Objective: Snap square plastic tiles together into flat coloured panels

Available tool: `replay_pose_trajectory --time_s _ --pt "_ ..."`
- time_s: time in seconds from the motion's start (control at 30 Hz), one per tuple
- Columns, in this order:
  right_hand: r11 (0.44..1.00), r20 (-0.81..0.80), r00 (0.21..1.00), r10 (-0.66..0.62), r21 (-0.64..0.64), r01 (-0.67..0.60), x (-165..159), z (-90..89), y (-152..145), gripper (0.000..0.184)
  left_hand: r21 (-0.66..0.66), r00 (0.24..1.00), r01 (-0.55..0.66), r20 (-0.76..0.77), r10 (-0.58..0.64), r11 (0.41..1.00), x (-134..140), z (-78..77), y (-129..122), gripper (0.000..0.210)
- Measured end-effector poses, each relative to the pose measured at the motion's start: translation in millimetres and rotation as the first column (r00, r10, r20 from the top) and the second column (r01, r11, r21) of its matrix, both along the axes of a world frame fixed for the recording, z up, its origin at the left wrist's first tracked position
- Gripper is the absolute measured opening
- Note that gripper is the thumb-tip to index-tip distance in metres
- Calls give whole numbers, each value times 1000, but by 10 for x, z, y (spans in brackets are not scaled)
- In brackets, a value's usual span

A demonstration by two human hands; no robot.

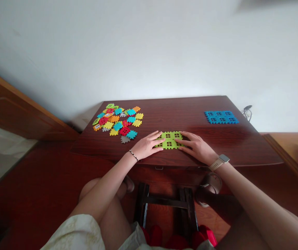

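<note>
Green panel [171, 139]: on the bench [170, 114], right between both hands
Left grip [147, 144]: fingers spread apart, touching the green panel's left end
Right grip [197, 147]: same deal, fingers apart on its right end
Loose pieces [114, 118]: messy colourful pile, left of the green panel
Blue panel [222, 117]: lying flat, well off to its right

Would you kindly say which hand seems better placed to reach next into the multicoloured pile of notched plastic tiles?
Probably the left hand: it rests nearer the pile, while the right hand touches the far end of the rectangular green plastic panel.
</note>
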State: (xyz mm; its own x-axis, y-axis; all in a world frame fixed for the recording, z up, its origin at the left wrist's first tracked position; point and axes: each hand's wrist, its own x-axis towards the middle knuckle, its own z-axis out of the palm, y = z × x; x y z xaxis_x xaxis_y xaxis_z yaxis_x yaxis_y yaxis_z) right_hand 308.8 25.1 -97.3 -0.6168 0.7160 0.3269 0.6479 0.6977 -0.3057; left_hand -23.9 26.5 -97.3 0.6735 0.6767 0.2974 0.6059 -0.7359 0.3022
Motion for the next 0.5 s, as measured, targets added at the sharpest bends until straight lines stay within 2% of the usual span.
replay_pose_trajectory --time_s 0.2,0.33,0.5 --pt "1000 24 1000 11 -19 -11 0 8 1 45 32 1000 27 -14 -27 999 26 -7 -14 44" --pt "1000 67 998 12 -23 -11 -29 54 -29 50 76 999 24 -29 -22 997 67 10 -38 48" --pt "1000 110 994 3 -12 -2 -62 87 -62 52 67 1000 16 -26 -14 998 103 28 -51 51"
